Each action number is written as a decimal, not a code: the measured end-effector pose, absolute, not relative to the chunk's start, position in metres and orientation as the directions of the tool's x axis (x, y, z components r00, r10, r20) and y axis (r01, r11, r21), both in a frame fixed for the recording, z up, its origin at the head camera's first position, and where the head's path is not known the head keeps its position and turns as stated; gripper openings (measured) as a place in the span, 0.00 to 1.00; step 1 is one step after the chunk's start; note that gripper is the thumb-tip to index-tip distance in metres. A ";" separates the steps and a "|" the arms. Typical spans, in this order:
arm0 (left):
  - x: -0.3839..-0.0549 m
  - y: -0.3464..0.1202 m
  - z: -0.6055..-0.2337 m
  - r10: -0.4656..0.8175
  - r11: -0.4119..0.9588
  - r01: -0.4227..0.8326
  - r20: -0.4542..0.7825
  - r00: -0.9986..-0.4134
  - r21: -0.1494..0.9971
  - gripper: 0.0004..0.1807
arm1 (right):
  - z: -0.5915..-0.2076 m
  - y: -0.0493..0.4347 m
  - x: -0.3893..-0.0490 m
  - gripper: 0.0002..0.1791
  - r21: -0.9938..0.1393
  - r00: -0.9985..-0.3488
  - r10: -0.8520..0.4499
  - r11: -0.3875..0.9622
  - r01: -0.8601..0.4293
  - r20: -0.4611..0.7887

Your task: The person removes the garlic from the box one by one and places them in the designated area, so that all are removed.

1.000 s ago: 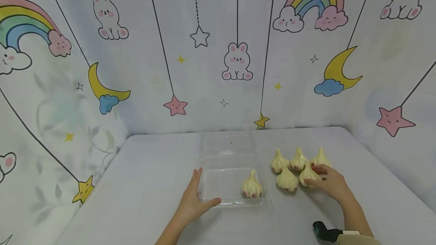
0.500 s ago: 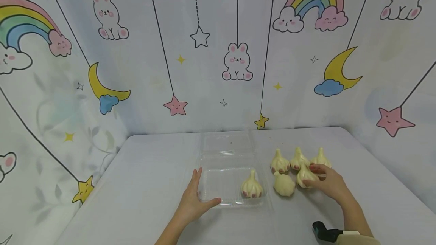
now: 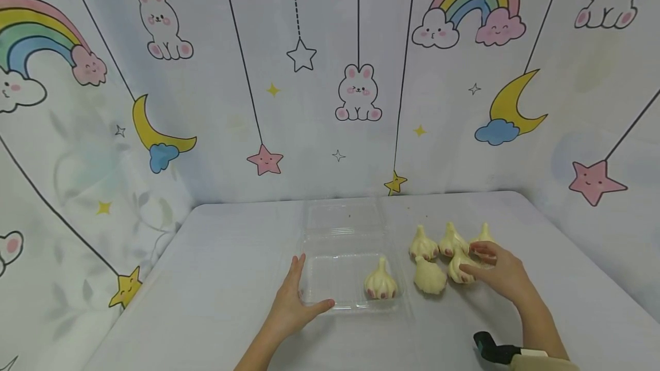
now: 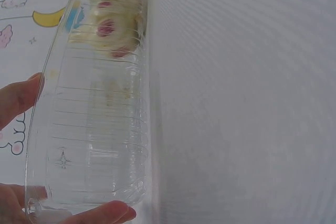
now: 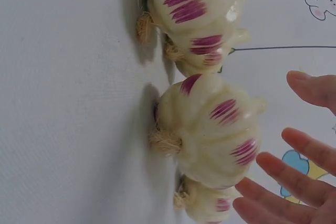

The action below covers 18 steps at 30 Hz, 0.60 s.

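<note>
My left hand (image 3: 293,302) rests at the near-left corner of a clear plastic clamshell box (image 3: 330,308), thumb along the front edge and fingers spread on the left side. In the left wrist view, its fingers (image 4: 105,213) touch the box wall. One cream garlic bulb (image 3: 381,282) with purple streaks stands inside the box at the right end. My right hand (image 3: 502,273) is beside the near-right garlic bulb (image 3: 460,268); the right wrist view shows the fingers spread and apart from the bulb (image 5: 210,129).
Right of the box, several more garlic bulbs (image 3: 424,245) stand close together. One bulb (image 3: 430,277) in the front row is tilted. The box's lid (image 3: 342,216) lies folded back. A dark object (image 3: 495,349) sits at my right wrist. A patterned cloth (image 3: 227,102) hangs behind the table.
The front-left loose bulb has tipped and shifted slightly left. The bulb near my right hand moved a little left, and the right fingers have since loosened from it. My left hand stays put.
</note>
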<state>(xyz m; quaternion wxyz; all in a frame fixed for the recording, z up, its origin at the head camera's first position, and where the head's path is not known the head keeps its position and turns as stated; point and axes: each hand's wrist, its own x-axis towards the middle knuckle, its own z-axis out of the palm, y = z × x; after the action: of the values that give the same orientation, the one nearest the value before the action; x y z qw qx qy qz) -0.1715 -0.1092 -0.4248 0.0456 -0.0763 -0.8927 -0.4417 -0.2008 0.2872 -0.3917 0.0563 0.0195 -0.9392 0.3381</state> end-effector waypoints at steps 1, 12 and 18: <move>-0.172 -0.109 -0.425 0.096 0.599 0.177 0.149 -0.984 0.781 0.58 | -0.390 0.286 -0.200 0.37 -0.631 -0.992 0.007 0.772 -0.073 0.123; -0.171 -0.110 -0.425 0.099 0.596 0.178 0.148 -0.984 0.783 0.58 | -0.374 0.274 -0.195 0.42 -0.641 -0.977 0.051 0.761 -0.097 0.208; -0.171 -0.110 -0.424 0.096 0.598 0.177 0.149 -0.984 0.782 0.58 | -0.369 0.267 -0.192 0.45 -0.669 -0.970 0.046 0.732 -0.131 0.240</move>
<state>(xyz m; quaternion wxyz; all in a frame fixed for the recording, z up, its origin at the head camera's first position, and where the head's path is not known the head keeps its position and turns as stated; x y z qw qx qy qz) -0.1706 -0.1096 -0.4244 0.0456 -0.0763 -0.8926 -0.4420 -0.1924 0.2666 -0.3690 0.1210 0.0232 -0.9227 0.3654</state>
